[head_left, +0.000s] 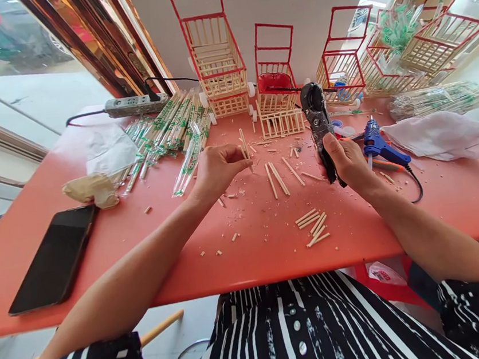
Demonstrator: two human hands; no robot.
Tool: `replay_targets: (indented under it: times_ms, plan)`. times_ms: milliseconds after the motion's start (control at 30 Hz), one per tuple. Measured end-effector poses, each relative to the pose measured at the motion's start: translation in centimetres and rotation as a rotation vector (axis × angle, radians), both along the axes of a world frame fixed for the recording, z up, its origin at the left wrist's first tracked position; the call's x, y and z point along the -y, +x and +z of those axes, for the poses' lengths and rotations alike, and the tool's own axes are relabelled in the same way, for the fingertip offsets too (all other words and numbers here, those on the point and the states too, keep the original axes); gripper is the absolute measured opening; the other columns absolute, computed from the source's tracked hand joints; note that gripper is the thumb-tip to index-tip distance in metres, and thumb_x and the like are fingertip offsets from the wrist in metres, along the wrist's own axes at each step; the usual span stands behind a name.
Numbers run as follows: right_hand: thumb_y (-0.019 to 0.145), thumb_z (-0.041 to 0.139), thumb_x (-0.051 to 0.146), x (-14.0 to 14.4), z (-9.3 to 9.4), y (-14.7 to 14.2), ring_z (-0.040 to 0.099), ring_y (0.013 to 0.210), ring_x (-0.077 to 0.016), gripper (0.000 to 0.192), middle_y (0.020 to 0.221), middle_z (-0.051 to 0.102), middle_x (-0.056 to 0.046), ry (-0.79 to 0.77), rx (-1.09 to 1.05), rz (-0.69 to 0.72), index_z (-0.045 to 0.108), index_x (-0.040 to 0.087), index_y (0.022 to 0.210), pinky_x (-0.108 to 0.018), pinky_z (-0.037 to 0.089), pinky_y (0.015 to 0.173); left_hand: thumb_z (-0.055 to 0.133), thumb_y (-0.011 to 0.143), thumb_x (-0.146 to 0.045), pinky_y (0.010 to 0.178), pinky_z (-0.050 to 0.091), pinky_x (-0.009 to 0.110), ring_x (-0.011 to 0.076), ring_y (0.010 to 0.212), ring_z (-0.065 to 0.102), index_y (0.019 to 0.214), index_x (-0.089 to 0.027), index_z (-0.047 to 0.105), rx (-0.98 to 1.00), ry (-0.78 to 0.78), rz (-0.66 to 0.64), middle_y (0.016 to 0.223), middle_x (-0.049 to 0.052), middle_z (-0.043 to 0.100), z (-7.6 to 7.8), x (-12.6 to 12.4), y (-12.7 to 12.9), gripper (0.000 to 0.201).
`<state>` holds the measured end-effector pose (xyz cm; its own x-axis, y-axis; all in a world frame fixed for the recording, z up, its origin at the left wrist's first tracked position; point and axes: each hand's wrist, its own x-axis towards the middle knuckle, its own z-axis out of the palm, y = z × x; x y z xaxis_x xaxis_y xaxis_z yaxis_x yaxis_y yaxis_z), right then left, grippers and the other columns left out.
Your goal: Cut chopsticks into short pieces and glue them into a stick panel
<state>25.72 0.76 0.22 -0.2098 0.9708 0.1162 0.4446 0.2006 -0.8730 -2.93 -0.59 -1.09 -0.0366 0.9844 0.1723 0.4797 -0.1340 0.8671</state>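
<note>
Between thumb and fingers, my left hand (pixel 221 170) pinches a thin wooden stick (pixel 243 141) upright just above the table. My right hand (pixel 347 158) is wrapped round the handles of a black hand cutter (pixel 317 116), whose head points up and away from me. Several longer cut sticks (pixel 278 178) lie on the table between my hands. Closer to me is a small group of short cut pieces (pixel 314 226). Tiny wood chips are scattered around both groups.
Miniature shopping carts made of sticks (pixel 220 69) stand at the back. Wrapped chopsticks (pixel 172 123) and a power strip (pixel 136 105) lie back left, a phone (pixel 54 261) at left. A blue glue gun (pixel 383 146) with its cord and a white cloth (pixel 442 136) are at right.
</note>
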Motion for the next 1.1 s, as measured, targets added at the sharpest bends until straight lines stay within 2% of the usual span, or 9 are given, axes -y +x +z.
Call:
replay_targets:
  times_ms: [233, 533, 667, 767, 900, 1000, 1100]
  plan:
    - [0.084, 0.045, 0.097, 0.1, 0.0, -0.1, 0.054, 0.037, -0.0144, 0.079, 0.047, 0.058, -0.003, 0.03, 0.005, 0.018, 0.057, 0.022, 0.06, -0.028, 0.04, 0.035, 0.079, 0.074, -0.026, 0.066, 0.046, 0.026, 0.0159, 0.067, 0.066, 0.069, -0.018, 0.074, -0.037, 0.0, -0.048, 0.065, -0.001, 0.073, -0.9, 0.1, 0.1, 0.011]
    - [0.088, 0.044, 0.094, 0.1, 0.0, 0.0, 0.055, 0.04, -0.0141, 0.079, 0.05, 0.059, -0.004, 0.063, 0.028, 0.044, 0.058, 0.021, 0.062, -0.028, 0.041, 0.04, 0.081, 0.074, -0.024, 0.061, 0.044, 0.025, 0.0134, 0.062, 0.061, 0.064, -0.018, 0.072, -0.101, 0.021, -0.01, 0.058, -0.003, 0.066, 0.0, 0.7, 0.3, 0.014]
    - [0.084, 0.062, 0.087, 0.2, 0.1, -0.3, 0.051, 0.046, -0.0125, 0.069, 0.053, 0.055, -0.001, 0.085, 0.02, 0.026, 0.058, 0.021, 0.066, -0.027, 0.039, 0.043, 0.082, 0.072, -0.023, 0.059, 0.042, 0.024, 0.0119, 0.06, 0.059, 0.063, -0.016, 0.073, -0.091, -0.028, -0.028, 0.058, -0.002, 0.067, 0.1, 0.7, 0.6, 0.014]
    - [0.083, 0.073, 0.078, 0.9, 0.7, -1.0, 0.047, 0.053, -0.0118, 0.059, 0.058, 0.052, 0.002, 0.07, -0.034, 0.058, 0.063, 0.02, 0.076, -0.027, 0.036, 0.046, 0.083, 0.071, -0.03, 0.053, 0.041, 0.023, 0.0133, 0.06, 0.062, 0.069, -0.017, 0.077, 0.042, -0.154, -0.136, 0.065, 0.002, 0.074, 0.5, 1.1, 1.2, 0.014]
    - [0.086, 0.074, 0.07, 1.9, 1.3, -2.2, 0.045, 0.059, -0.0116, 0.051, 0.067, 0.053, 0.002, 0.048, -0.07, 0.173, 0.07, 0.019, 0.09, -0.027, 0.034, 0.052, 0.085, 0.066, -0.029, 0.053, 0.046, 0.022, 0.0142, 0.058, 0.066, 0.066, -0.017, 0.076, 0.232, -0.272, -0.379, 0.063, 0.003, 0.075, 0.8, 1.9, 3.2, 0.015]
    - [0.083, 0.077, 0.069, 2.2, 1.1, -2.9, 0.047, 0.064, -0.0125, 0.051, 0.071, 0.055, 0.001, 0.078, -0.077, 0.253, 0.07, 0.019, 0.087, -0.028, 0.037, 0.058, 0.082, 0.069, -0.026, 0.06, 0.051, 0.024, 0.0146, 0.061, 0.068, 0.068, -0.018, 0.078, 0.267, -0.303, -0.513, 0.065, 0.003, 0.076, 0.7, 2.2, 4.7, 0.01]
    - [0.081, 0.079, 0.069, 2.1, 0.6, -3.1, 0.045, 0.066, -0.013, 0.052, 0.07, 0.052, 0.002, 0.096, -0.061, 0.297, 0.064, 0.02, 0.079, -0.028, 0.036, 0.059, 0.08, 0.071, -0.025, 0.061, 0.053, 0.026, 0.0156, 0.061, 0.069, 0.066, -0.017, 0.076, 0.241, -0.329, -0.548, 0.064, 0.003, 0.076, 0.6, 2.2, 5.7, 0.01]
